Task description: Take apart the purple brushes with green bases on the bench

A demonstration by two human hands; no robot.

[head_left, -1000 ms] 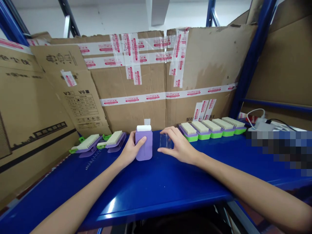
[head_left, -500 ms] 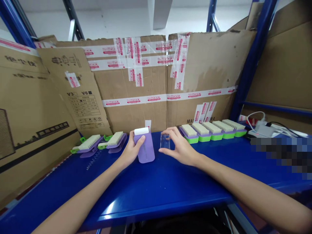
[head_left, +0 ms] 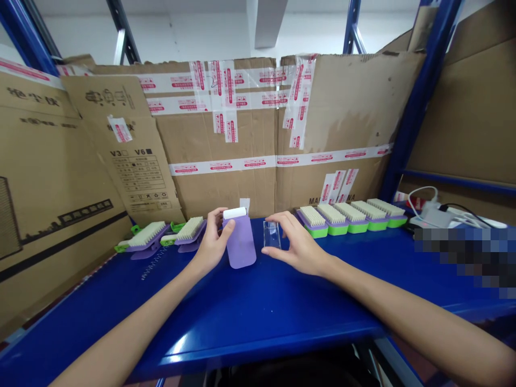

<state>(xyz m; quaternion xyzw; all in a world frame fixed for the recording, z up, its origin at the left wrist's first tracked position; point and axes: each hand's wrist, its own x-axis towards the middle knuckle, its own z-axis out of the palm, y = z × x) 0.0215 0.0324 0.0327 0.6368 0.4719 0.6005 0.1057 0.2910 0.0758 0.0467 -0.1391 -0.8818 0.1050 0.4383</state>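
A flat purple piece (head_left: 241, 244) with a white roll-like part (head_left: 234, 213) at its top stands tilted near the middle of the blue table. My left hand (head_left: 215, 236) grips its upper left side, thumb on the front and fingers behind. To the right, my right hand (head_left: 292, 239) holds a small clear plastic piece (head_left: 271, 235) between thumb and fingers. The clear piece and the purple piece are apart.
Several green and purple brushes (head_left: 350, 217) stand in a row at the back right. Two opened brushes (head_left: 148, 235) lie at the left. Cardboard panels (head_left: 226, 188) line the back; a charger with cables (head_left: 437, 214) is at the right.
My left thumb has shifted slightly left and down on the purple piece, showing more of its front. The clear piece has tilted a little in my right hand.
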